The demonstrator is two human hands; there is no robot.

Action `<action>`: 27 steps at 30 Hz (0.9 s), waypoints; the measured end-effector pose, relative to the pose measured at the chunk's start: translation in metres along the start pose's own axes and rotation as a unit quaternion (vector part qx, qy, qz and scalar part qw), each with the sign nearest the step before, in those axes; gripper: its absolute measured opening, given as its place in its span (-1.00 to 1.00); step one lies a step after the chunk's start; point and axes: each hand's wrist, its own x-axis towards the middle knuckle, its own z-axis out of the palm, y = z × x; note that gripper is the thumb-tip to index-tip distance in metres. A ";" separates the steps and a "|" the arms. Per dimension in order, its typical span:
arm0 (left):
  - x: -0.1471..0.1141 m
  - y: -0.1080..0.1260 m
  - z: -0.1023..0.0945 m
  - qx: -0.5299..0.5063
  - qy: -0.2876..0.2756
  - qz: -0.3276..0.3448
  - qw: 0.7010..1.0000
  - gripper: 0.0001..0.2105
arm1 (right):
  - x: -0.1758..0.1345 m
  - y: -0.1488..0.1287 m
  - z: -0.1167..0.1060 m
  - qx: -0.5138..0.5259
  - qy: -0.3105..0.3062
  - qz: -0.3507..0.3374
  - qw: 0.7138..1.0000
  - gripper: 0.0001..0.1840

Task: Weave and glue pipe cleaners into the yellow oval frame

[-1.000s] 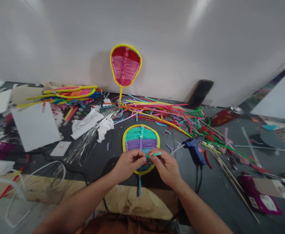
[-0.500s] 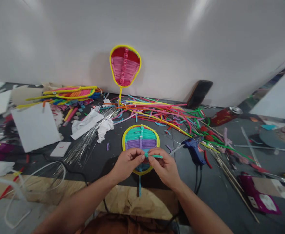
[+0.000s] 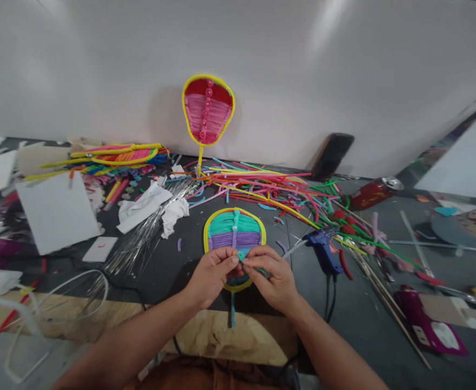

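Between my fingertips is a small teal pipe cleaner (image 3: 241, 256), bent into a little coil. My left hand (image 3: 214, 273) pinches it from the left. From the other side my right hand (image 3: 271, 276) grips it between thumb and fingers. Both hands are over the lower part of a fan-shaped piece (image 3: 235, 239) lying on the dark table, so that part is partly hidden. This piece has a yellow rim, teal, purple and blue bands, a central strip with a pearl-like bead, and a blue stem toward me.
A similar pink and red fan (image 3: 208, 111) stands against the white wall. Loose pipe cleaners (image 3: 258, 184) lie in a heap behind the work. To the right are a blue glue gun (image 3: 325, 252), a phone (image 3: 333, 157) and a red can (image 3: 376, 193). Crumpled paper (image 3: 175, 215) lies left.
The teal pipe cleaner, earlier with a straight end pointing right, now shows a rounded coil between the fingertips. My right fingers have shifted along it; the fan piece stays in place.
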 end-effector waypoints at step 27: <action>-0.001 0.022 -0.012 0.446 -0.100 0.113 0.882 -0.84 | 0.006 -0.001 -0.013 0.121 -0.145 0.244 0.951 -0.80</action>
